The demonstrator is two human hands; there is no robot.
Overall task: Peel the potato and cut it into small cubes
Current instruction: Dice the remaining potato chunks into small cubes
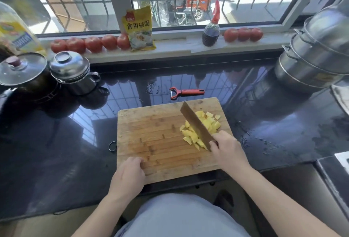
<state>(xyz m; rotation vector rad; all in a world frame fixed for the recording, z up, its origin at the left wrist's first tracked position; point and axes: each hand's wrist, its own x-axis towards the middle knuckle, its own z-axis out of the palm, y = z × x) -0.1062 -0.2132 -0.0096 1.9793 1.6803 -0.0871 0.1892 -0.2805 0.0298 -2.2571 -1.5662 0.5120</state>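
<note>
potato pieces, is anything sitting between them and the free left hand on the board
Nothing visible does. The left hand rests at the near left edge of the cutting board, and only bare board lies between it and the potato pieces. The cleaver, held by the right hand, stands in the pile itself.

I can read one label clearly: the yellow packet (139, 29) leaning on the far windowsill says 食用碱面 in dark characters (the small red logo above them is too blurred for me). The oil bottle (18, 34) at far left carries blue lettering I cannot make out.
</note>
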